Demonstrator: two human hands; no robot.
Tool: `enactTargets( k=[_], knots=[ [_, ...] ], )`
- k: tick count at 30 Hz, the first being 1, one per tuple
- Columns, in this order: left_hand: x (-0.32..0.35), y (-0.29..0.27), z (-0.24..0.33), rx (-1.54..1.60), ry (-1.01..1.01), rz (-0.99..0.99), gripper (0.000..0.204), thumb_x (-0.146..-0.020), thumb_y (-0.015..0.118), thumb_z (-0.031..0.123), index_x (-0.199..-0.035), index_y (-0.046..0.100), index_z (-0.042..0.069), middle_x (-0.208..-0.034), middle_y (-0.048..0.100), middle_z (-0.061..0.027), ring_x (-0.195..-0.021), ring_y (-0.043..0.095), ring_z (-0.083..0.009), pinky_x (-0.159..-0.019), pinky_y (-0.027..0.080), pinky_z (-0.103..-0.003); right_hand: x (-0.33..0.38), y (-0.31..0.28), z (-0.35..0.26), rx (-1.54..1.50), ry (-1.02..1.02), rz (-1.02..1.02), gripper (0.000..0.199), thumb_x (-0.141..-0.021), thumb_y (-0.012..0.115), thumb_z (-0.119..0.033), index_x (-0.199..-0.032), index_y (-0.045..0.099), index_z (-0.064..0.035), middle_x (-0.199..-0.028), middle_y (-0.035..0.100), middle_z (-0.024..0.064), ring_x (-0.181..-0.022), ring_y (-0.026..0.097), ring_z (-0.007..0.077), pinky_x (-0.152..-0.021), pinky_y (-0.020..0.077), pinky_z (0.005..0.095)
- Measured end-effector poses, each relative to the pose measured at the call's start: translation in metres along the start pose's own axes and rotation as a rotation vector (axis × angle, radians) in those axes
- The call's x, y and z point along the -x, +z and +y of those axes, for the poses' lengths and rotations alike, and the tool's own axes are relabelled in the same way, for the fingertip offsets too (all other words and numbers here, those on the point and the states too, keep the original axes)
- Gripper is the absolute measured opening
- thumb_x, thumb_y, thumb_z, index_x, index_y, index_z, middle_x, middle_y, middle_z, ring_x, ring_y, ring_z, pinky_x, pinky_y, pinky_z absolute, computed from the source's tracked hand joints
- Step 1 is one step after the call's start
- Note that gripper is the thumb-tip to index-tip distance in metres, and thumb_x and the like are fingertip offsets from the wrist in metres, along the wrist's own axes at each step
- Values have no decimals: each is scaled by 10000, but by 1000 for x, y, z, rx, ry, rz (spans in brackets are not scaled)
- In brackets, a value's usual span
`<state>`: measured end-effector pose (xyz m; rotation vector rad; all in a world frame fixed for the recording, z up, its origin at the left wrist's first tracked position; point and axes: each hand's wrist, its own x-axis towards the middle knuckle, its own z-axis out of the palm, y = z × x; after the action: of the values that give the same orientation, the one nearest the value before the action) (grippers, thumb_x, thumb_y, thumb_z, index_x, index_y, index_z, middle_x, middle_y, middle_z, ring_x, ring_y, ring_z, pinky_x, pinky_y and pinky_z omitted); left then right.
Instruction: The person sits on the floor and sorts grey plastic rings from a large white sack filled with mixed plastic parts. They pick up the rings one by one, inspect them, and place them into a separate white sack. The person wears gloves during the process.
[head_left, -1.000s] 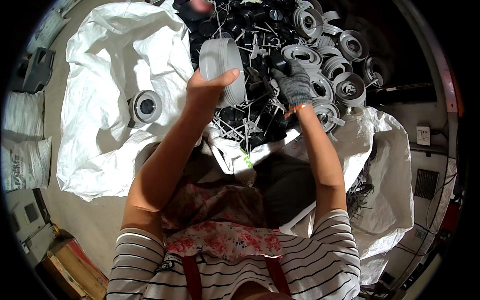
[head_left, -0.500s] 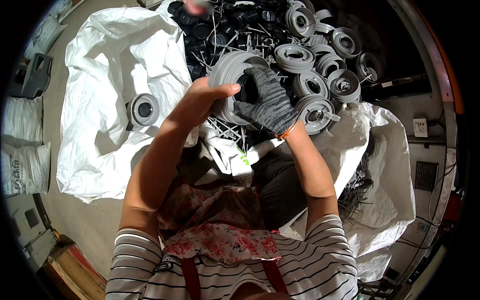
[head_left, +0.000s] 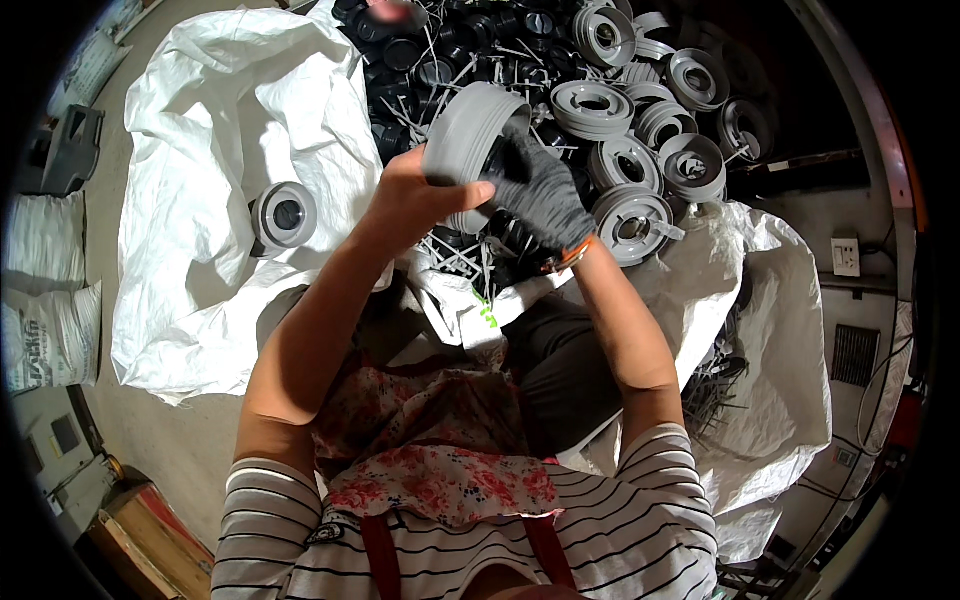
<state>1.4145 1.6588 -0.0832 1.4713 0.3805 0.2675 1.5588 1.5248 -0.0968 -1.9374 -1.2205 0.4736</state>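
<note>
left hand point(head_left: 415, 200) fingers clasp the grey plastic ring point(head_left: 465, 140) by its rim; gloved right hand point(head_left: 540, 190) fingers grip inside; looks stiff, light.

A large white woven plastic sack point(head_left: 210, 180) lies spread open on the floor at the left. Another crumpled white woven sack point(head_left: 775, 330) spreads at the right. Two filled white sacks with dark print point(head_left: 45, 300) lie at the far left edge, one above the other. A brown cardboard box point(head_left: 150, 545) sits at the lower left.
</note>
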Motion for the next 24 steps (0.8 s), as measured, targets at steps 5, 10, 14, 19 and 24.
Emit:
enactTargets(
  k=[5, 10, 14, 19, 24],
  knots=[
    [0, -7, 6, 134, -102, -39, 343, -739, 761, 257, -863, 581, -7, -660, 544, -15, -542, 507, -87, -491, 415, -236, 7, 9, -4, 251, -232, 107, 761, -681, 763, -288, -1315, 415, -50, -1149, 562, 191, -1053, 560, 353, -925, 455, 402],
    [-1, -20, 2, 395, -218, -27, 337, -763, 734, 273, -844, 554, 0, -600, 501, -9, -476, 487, -89, -447, 397, -231, 2, 13, -12, 410, -302, 245, 621, -659, 772, -286, -1162, 509, -35, -1094, 569, 188, -1020, 573, 341, -873, 474, 410],
    [3, -9, 5, 283, -156, -21, 303, -760, 714, 244, -875, 571, 3, -651, 503, 6, -513, 469, -74, -466, 376, -232, 6, 5, -26, 175, -21, 20, 788, -653, 761, -290, -1292, 428, 28, -1161, 549, 235, -1091, 535, 362, -951, 437, 396],
    [2, -7, 0, 249, -110, -24, 276, -743, 721, 190, -887, 571, 8, -706, 514, 8, -578, 469, -63, -511, 373, -215, 5, 1, -25, 212, -40, 43, 793, -649, 767, -295, -1302, 431, 2, -1194, 539, 235, -1105, 534, 360, -962, 432, 394],
    [4, -10, 5, 336, -174, -63, 299, -745, 722, 187, -920, 561, 6, -736, 515, 5, -620, 477, -70, -554, 391, -222, 5, -4, -31, 175, -15, 28, 792, -646, 771, -308, -1303, 438, -15, -1203, 535, 238, -1119, 525, 364, -972, 425, 395]
  ],
)
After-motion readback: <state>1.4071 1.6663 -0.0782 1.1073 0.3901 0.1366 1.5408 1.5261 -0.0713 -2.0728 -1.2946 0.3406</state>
